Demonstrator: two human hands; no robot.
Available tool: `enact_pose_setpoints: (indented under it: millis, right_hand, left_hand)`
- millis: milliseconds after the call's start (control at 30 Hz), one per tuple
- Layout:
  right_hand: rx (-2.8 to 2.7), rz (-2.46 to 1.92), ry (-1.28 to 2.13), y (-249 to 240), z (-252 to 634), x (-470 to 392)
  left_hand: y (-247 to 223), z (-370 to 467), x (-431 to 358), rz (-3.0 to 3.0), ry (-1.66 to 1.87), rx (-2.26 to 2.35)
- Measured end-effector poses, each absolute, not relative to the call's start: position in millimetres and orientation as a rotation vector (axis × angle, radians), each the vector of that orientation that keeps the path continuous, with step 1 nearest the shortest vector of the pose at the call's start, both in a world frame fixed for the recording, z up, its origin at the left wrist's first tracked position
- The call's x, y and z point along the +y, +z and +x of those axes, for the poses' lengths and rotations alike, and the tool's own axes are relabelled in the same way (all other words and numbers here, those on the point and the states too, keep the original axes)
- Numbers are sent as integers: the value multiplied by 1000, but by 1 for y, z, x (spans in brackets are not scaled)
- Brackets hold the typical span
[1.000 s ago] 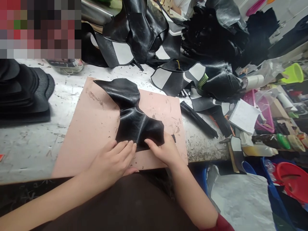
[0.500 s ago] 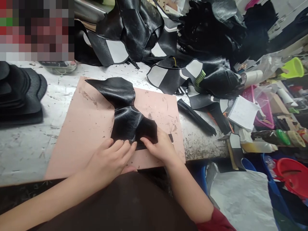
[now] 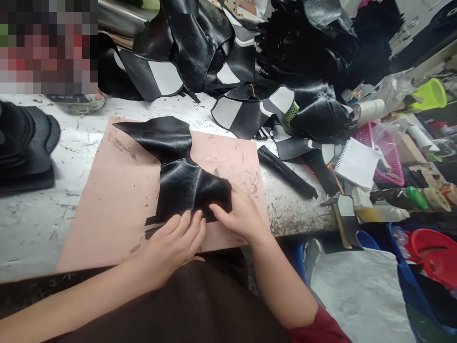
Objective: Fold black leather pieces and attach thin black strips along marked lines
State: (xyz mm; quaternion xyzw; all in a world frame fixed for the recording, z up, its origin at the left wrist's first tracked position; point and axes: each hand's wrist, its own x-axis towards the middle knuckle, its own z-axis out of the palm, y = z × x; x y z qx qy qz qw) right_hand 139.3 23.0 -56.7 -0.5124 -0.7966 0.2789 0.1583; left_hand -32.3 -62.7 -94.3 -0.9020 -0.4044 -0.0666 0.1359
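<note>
Fingers of the right hand (image 3: 241, 214) are mostly out of sight past the four o'clock end of the black leather (image 3: 174, 164); the hand is partly closed around that end, thumb on top. The left hand (image 3: 178, 238) has loosely bent fingers lying side by side across the leather's six o'clock edge; whether it pinches anything I cannot tell, as its palm is hidden. Dark strip ends (image 3: 153, 224) poke out near seven o'clock, their other parts covered.

A block of blurred squares blots out the ten o'clock corner of the view, and the frame cuts off the dark stack (image 3: 26, 147) at nine o'clock. Black pieces with white patches (image 3: 166, 76) crowd twelve o'clock, overlapping too much to count. At three o'clock a long black strip (image 3: 287, 174) lies beside the board, with a notebook (image 3: 357, 164) farther out.

The leather rests on the pink board (image 3: 107, 205), glossy and creased, narrow at its waist, with a seam there and a pointed tip toward ten o'clock.
</note>
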Motion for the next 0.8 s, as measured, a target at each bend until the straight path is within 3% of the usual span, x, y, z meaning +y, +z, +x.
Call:
enact_pose_setpoints:
  millis: [633, 800]
  right_hand:
    - [-2209, -1644, 922, -56, 142, 28]
    - [-2065, -1671, 1038, -57, 146, 27]
  left_hand:
    - [-85, -27, -54, -2799, -132, -1197]
    - [-81, -30, -54, -2831, -338, -1288]
